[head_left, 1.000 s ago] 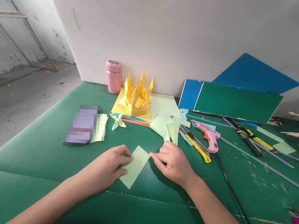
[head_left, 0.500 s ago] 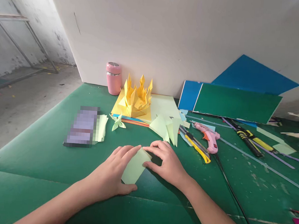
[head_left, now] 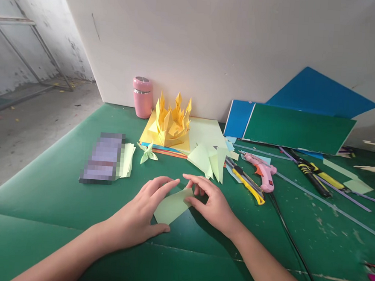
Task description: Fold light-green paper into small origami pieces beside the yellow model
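Pixelation hides most of a purple slab (head_left: 105,156) that lies beyond the left hand (head_left: 140,210) and to its left, a small stack of pale green paper (head_left: 128,161) beside it, probably set there to be within easy reach. Farther beyond that hand stands a pink flask (head_left: 143,99), upright near the white panel (head_left: 193,51), where a sleeve is unlikely to knock it. The left hand is spread, thumb and fingers well apart, arched over the left end of a pale green sheet (head_left: 170,208); it grips nothing and seems placed to steady the paper, though I cannot tell whether it presses. Beyond its fingertips sit a green folded star (head_left: 148,153) and a yellow paper crown (head_left: 166,130), presumably set back to spare its points. The pale green sheet is between the hands, its right end in the right hand (head_left: 188,192) — thumb on top, fingertips bent behind the edge, index finger straight and free — a light pinch that suits thin paper. Folded green pieces (head_left: 201,158) lie just beyond. To that hand's right rest a yellow cutter (head_left: 248,186) and a pink glue gun (head_left: 266,174), nozzle facing away from the person, which looks prudent.
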